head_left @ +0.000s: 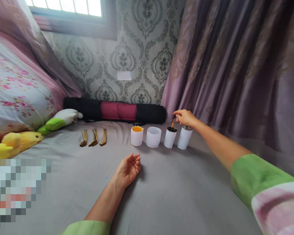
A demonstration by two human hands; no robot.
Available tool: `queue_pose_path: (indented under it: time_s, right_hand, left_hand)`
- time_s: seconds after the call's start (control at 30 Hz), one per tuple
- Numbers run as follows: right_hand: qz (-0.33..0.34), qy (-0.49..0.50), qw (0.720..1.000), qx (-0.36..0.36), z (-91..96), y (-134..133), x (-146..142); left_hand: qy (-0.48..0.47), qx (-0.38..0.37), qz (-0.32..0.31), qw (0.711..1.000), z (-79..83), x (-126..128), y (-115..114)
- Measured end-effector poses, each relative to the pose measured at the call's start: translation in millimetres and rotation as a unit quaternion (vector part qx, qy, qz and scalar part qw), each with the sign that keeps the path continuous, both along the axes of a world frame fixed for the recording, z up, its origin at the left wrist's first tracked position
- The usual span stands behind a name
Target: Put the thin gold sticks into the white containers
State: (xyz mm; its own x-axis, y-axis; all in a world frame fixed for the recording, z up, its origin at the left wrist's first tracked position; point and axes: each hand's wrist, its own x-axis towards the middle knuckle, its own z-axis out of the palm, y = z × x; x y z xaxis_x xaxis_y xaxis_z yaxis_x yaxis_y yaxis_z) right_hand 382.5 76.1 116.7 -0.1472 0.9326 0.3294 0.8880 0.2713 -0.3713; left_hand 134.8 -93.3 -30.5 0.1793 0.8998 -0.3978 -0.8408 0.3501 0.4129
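A row of four white-wrapped cylinders stands on the grey sheet. My right hand (185,117) is over the dark-mouthed cylinder (170,138), its fingers pinched on a thin brown straw-like stick (173,122) that reaches down to the opening. Just right of it is a similar tall cylinder (185,137), its top partly behind my hand. To the left are a wide whitish cup (153,137) and a white cup with an orange-yellow inside (137,136). My left hand (129,168) rests on the sheet in front of the cups, palm up, fingers loosely curled and holding nothing.
Three small bunches of bent brown sticks (93,138) lie on the left. A black and maroon roll (119,111) runs along the wall. Plush toys (22,142) and a floral pillow (19,85) are at left; purple curtains (222,65) hang at right.
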Motion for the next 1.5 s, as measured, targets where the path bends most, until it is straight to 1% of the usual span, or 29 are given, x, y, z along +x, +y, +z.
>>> queue_pose_path:
  time_s: [0.17,0.27,0.37,0.47,0.57,0.7,0.77,0.83,0.93,1.03,1.1,1.2,1.27,1.33,1.5]
  right_hand:
    - [0.032,0.022,0.999,0.022,2.8,-7.4,-6.9]
    - [0.054,0.069,0.995,0.044,4.3,-11.3,-12.7]
    - [0.075,0.133,0.986,0.070,5.6,-19.0,-20.9]
    - [0.092,0.202,0.972,0.079,6.0,-33.3,-32.7]
    - [0.116,0.263,0.954,0.082,4.1,-53.3,-47.1]
    - [0.156,0.334,0.927,0.068,-5.9,-83.0,-67.3]
    - [0.167,0.364,0.915,0.049,-15.9,-95.8,-77.2]
    - [0.172,0.385,0.906,0.025,-30.1,-104.9,-86.6]
    - [0.186,0.397,0.898,-0.021,-60.1,-110.1,-99.8]
    - [0.164,0.381,0.908,-0.061,-96.8,-107.5,-110.7]
    - [0.143,0.354,0.922,-0.068,-120.3,-104.8,-115.9]
    - [0.134,0.300,0.941,-0.079,-145.9,-103.6,-119.6]
    - [0.120,0.265,0.953,-0.082,-154.8,-104.7,-120.0]
    - [0.110,0.243,0.961,-0.076,-159.0,-105.7,-119.5]
    - [0.116,0.245,0.960,-0.065,-166.2,-104.3,-117.6]
  left_hand:
    - [-0.004,0.003,0.000,1.000,-1.3,-1.2,-0.8]
    - [-0.005,0.004,0.000,1.000,-1.9,-1.4,-0.4]
    - [-0.002,0.004,0.001,1.000,-1.6,-1.1,0.1]
    - [0.000,0.004,0.010,1.000,-0.8,-0.7,-0.1]
    - [-0.002,0.007,0.017,1.000,-0.9,-0.8,-0.4]
    - [-0.007,0.016,0.023,1.000,-3.8,-2.2,1.3]
    - [-0.006,0.024,0.034,0.999,-5.9,-3.6,2.8]
    - [-0.005,0.029,0.042,0.999,-7.5,-5.1,4.1]
    - [0.000,0.038,0.052,0.998,-8.1,-6.4,5.0]
    - [0.008,0.039,0.059,0.997,-7.5,-6.7,5.3]
    - [0.012,0.037,0.062,0.997,-7.4,-6.7,5.9]
    - [0.015,0.041,0.064,0.997,-7.9,-7.3,7.2]
    - [0.019,0.044,0.066,0.997,-8.2,-7.7,7.9]
    - [0.021,0.045,0.067,0.996,-7.9,-7.7,8.1]
    - [0.029,0.042,0.071,0.996,-5.6,-5.7,6.4]
